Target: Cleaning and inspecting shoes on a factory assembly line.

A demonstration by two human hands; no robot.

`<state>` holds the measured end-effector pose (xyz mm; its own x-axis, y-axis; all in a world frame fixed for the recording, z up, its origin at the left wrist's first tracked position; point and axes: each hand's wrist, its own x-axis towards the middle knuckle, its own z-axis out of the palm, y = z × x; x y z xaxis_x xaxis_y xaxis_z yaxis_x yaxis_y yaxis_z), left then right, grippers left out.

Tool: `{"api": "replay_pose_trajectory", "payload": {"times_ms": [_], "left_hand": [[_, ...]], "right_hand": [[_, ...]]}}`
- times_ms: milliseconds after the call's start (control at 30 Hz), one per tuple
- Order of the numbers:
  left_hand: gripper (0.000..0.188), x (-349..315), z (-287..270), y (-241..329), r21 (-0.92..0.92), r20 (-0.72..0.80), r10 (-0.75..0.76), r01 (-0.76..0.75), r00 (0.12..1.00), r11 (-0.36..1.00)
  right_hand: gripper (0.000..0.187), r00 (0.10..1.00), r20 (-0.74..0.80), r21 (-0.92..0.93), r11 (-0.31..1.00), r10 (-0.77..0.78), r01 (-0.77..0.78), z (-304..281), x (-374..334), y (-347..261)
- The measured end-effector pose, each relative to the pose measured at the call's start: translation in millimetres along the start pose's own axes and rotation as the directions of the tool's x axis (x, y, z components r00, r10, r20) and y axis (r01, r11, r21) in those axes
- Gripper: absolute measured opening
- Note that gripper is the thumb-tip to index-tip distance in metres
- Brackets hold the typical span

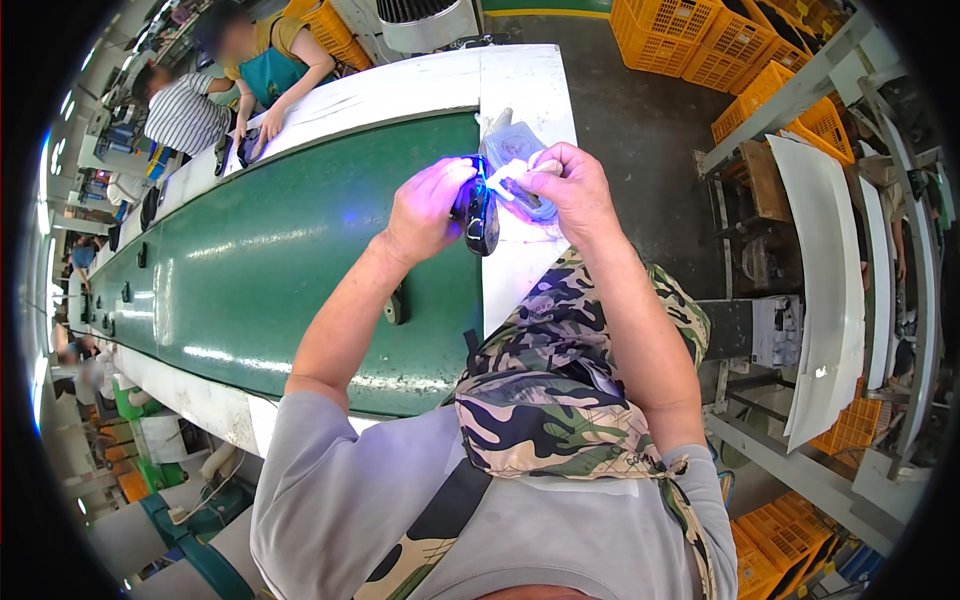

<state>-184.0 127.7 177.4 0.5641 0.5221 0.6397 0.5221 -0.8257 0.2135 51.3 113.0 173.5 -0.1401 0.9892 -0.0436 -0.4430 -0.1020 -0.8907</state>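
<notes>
My left hand [430, 208] is closed around a glossy black shoe [482, 228], held over the edge between the green belt and the white tabletop. Bright blue light falls on the upper end of the shoe and on my fingers, washing out detail there. Pinched in my right hand [575, 190] is a white cloth [513, 172], its loose end reaching close to the shoe; I cannot tell whether they touch. Behind and under the cloth stands a clear plastic container [514, 142] on the white tabletop.
A green conveyor belt [290, 270] runs off to the left, with a dark shoe [397, 306] partly behind my left forearm. Across it, a co-worker [270, 65] handles dark pieces. Yellow crates [665, 35] stand at the far right, near a metal rack [790, 95].
</notes>
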Motion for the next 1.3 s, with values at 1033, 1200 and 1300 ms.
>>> {"api": "replay_pose_trajectory", "payload": {"times_ms": [1033,1200,1300], "left_hand": [[0.066,7,-24,6,-0.325,0.738,-0.231,0.634,0.634,0.701],[0.071,4,-20,2,-0.334,0.753,-0.216,0.644,0.621,0.688],[0.069,4,-18,1,-0.347,0.761,-0.197,0.644,0.619,0.682]], "right_hand": [[0.017,0.972,-0.132,-0.066,0.980,-0.193,0.186,-12,11,6],[0.017,0.966,-0.167,-0.109,0.977,-0.198,0.182,-10,11,2],[0.017,0.966,-0.157,-0.118,0.975,-0.206,0.188,-10,10,2]]}}
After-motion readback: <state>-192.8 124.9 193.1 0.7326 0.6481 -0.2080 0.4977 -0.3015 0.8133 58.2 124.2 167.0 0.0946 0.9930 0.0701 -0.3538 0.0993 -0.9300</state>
